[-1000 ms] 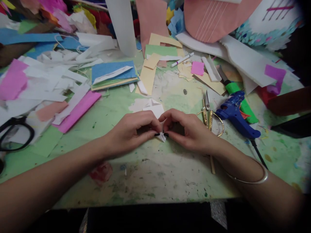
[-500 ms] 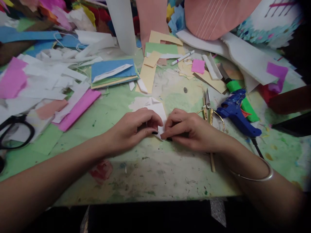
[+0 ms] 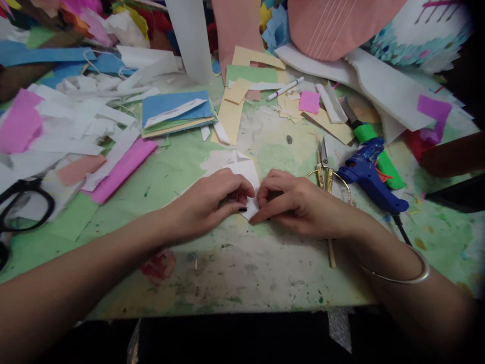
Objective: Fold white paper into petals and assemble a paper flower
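A small piece of folded white paper (image 3: pixel 247 171) lies on the table between my hands, with a crease near its far end. My left hand (image 3: pixel 220 198) rests over its left side, thumb and fingers curled in a pinch at the paper's near part. From the right, my right hand (image 3: pixel 291 202) closes on the paper's near corner, its index fingertip pressed at the tip. Both palms hide part of the sheet. Just beyond my right hand lie gold-handled scissors (image 3: pixel 325 167), partly covered by that hand.
A blue glue gun (image 3: pixel 373 174) lies to the right, its cord running toward me. Stacked coloured paper (image 3: pixel 178 112) sits ahead on the left. White and pink paper scraps (image 3: pixel 76 121) and black-handled scissors (image 3: pixel 26 205) cover the left side. A white-and-purple pen (image 3: pixel 285 89) lies farther back.
My right index fingertip has slid slightly toward the near tip of the paper, and the right thumb has tucked out of sight. The left hand stays nearly still.
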`<action>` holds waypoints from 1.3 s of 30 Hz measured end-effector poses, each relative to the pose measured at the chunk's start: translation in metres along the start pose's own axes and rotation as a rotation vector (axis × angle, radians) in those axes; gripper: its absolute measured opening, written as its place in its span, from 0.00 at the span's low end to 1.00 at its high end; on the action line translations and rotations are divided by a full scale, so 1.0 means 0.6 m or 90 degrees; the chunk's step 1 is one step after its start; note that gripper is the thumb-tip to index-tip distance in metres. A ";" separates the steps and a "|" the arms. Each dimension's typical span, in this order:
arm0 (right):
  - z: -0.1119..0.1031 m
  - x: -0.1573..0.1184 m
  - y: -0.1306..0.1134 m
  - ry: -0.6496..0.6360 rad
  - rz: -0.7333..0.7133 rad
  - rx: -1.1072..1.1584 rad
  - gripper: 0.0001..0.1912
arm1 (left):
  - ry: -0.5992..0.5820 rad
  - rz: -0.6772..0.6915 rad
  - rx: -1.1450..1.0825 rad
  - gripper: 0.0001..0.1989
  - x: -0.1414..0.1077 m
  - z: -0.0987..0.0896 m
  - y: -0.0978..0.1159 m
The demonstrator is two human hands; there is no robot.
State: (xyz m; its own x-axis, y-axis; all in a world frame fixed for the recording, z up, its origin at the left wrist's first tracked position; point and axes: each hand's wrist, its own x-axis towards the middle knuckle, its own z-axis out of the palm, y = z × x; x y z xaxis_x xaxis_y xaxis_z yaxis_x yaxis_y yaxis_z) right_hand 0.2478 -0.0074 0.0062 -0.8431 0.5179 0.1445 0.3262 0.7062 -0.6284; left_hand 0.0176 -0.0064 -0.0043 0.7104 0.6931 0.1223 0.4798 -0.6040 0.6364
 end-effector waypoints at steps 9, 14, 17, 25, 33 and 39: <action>-0.001 0.001 0.001 -0.004 -0.004 0.006 0.15 | 0.001 0.014 0.007 0.07 0.001 0.000 0.002; 0.000 0.000 0.002 -0.006 -0.001 0.004 0.15 | 0.005 0.003 0.016 0.07 0.001 0.000 0.003; 0.000 0.000 0.002 -0.007 0.002 0.001 0.15 | 0.002 -0.008 0.005 0.08 0.001 -0.001 0.005; 0.002 0.000 0.005 -0.001 -0.006 0.002 0.16 | 0.005 -0.027 -0.012 0.10 0.001 0.001 0.006; 0.003 0.001 0.002 0.031 0.014 0.048 0.13 | -0.001 -0.026 0.007 0.09 0.002 0.000 0.008; 0.007 0.007 -0.005 0.080 0.126 0.176 0.14 | 0.006 -0.038 -0.027 0.09 0.004 0.001 0.007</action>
State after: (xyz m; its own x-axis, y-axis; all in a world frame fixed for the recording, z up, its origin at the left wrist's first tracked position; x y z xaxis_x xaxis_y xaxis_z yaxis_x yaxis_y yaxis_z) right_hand 0.2415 -0.0094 0.0058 -0.7103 0.6991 0.0823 0.3353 0.4387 -0.8337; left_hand 0.0215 -0.0074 -0.0020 0.6764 0.7311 0.0896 0.4988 -0.5441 0.6746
